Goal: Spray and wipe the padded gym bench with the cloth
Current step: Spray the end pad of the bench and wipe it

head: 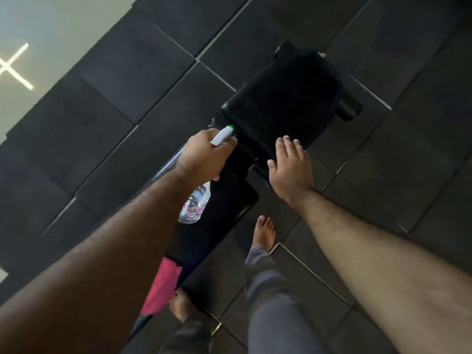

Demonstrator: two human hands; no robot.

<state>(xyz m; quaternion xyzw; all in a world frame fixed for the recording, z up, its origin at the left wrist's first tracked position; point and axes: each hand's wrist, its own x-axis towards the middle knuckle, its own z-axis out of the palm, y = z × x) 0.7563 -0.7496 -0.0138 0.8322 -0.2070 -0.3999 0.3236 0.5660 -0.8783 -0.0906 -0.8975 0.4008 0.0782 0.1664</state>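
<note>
Head camera shows me both arms stretched forward over the black bench (278, 103), left hand (204, 154) gripping a clear spray bottle (195, 203), right hand (290, 169) flat, fingers straight, touching its padding; pink cloth (163, 284) lies near my feet.

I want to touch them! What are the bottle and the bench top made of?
The see-through spray bottle looks like clear, shiny plastic: light glints on it. The black padded bench top looks like smooth vinyl or leather, slightly glossy; I can't tell which.
</note>
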